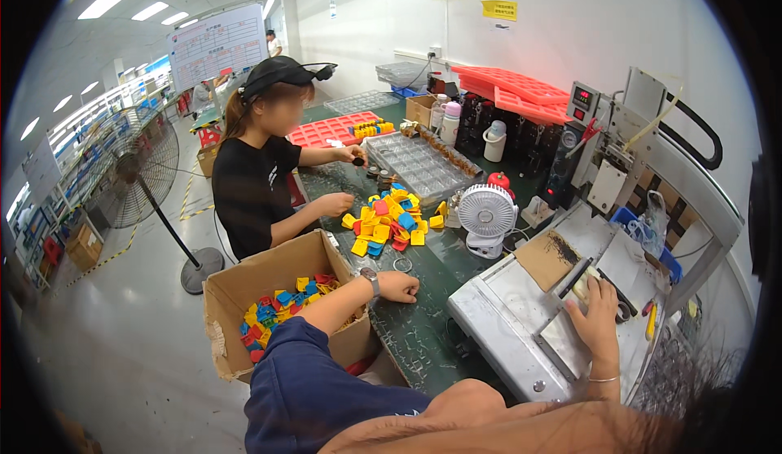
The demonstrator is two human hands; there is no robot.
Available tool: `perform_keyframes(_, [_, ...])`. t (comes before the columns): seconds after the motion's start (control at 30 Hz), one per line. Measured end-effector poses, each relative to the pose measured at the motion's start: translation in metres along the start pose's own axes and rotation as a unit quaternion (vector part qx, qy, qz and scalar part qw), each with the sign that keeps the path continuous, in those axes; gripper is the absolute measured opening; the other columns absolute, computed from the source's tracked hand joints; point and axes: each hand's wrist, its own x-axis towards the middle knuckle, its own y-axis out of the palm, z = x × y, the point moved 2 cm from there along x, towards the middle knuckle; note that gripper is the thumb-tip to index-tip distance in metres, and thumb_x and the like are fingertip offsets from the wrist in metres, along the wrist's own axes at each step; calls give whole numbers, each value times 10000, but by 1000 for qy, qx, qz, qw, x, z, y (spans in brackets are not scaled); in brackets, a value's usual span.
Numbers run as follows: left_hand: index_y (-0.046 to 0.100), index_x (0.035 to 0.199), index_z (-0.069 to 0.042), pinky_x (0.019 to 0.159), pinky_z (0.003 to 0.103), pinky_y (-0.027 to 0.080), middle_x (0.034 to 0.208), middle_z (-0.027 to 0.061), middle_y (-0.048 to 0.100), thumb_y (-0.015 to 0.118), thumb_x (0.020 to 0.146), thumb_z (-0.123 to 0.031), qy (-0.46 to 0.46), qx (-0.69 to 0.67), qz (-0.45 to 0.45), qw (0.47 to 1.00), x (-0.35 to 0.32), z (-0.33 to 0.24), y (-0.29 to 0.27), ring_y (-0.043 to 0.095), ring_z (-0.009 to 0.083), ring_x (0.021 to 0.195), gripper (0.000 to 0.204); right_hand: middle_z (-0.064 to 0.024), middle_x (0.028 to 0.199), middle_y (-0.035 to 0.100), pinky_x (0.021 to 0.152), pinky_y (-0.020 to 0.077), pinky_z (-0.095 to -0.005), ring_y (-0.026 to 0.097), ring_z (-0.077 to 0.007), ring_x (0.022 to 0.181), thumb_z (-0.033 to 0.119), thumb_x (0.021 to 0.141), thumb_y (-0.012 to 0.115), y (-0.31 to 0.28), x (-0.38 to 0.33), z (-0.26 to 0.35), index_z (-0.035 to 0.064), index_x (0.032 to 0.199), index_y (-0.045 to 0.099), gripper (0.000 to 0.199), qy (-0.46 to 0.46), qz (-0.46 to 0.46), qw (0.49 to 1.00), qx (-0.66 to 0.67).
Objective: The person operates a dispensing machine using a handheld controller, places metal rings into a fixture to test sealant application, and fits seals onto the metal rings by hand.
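Observation:
My left hand (399, 287) rests on the green worktable (423, 332) with its fingers curled under; what is inside them, if anything, is hidden. A thin pale ring (402, 265) lies just beyond it. To the right, my right hand (599, 320) lies over the metal fixture (562, 344) on the bed of a bench machine (505, 291). Its thumb and fingers are apart, close to a dark bar (575, 278) and a small cream-coloured piece partly under the fingertips. Beyond my left hand is a pile of yellow, blue and red plastic pieces (391, 222).
An open cardboard box (232, 356) of similar pieces stands under my left forearm. A co-worker (261, 169) handles a small dark part across the table. A white fan (486, 214), a clear tray (415, 165) and red trays (513, 87) stand further back. The machine's upright (582, 140) rises at right.

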Motion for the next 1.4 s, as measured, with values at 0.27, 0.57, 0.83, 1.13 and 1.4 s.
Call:
perform_keyframes(0.27, [544, 909, -75, 588, 351, 437, 696, 71, 566, 646, 864, -340, 19, -42, -9, 999, 1, 3, 1, 558, 199, 654, 288, -263, 1388, 416, 1094, 229, -488, 339, -416, 1307, 412, 783, 665, -4, 3, -1, 53, 1326, 499, 672, 20, 24, 1000, 1])
perform_keyframes(0.57, [551, 914, -72, 573, 328, 446, 676, 51, 581, 657, 857, -332, 10, -20, -12, 1000, 2, 4, -1, 566, 178, 621, 287, -238, 1293, 451, 1089, 215, -489, 373, -381, 1226, 482, 789, 639, -6, 1, 0, 30, 1327, 474, 722, 20, 1, 999, -40])
perform_keyframes(0.83, [554, 894, -65, 596, 349, 464, 711, 73, 607, 658, 845, -339, -46, -36, 15, 998, 2, 2, -2, 600, 222, 657, 297, -215, 1268, 466, 1087, 214, -518, 376, -375, 1225, 503, 782, 640, -2, 2, -2, 2, 1351, 423, 789, 38, 2, 999, -27])
perform_keyframes(1.13, [554, 880, -57, 593, 336, 458, 698, 70, 602, 659, 847, -330, -19, -32, 4, 999, 2, 3, -3, 595, 209, 655, 294, -239, 1347, 426, 1101, 160, -560, 321, -410, 1298, 543, 813, 580, -10, 5, 5, 88, 1342, 501, 702, 59, 43, 996, -55])
perform_keyframes(1.4, [550, 840, -60, 560, 346, 422, 662, 57, 566, 658, 842, -304, 4, -26, -15, 1000, 2, -1, -3, 554, 194, 620, 267, -231, 1449, 339, 1134, 121, -521, 247, -388, 1377, 557, 831, 550, -4, 4, 3, 8, 1377, 424, 784, 68, -13, 994, -82])
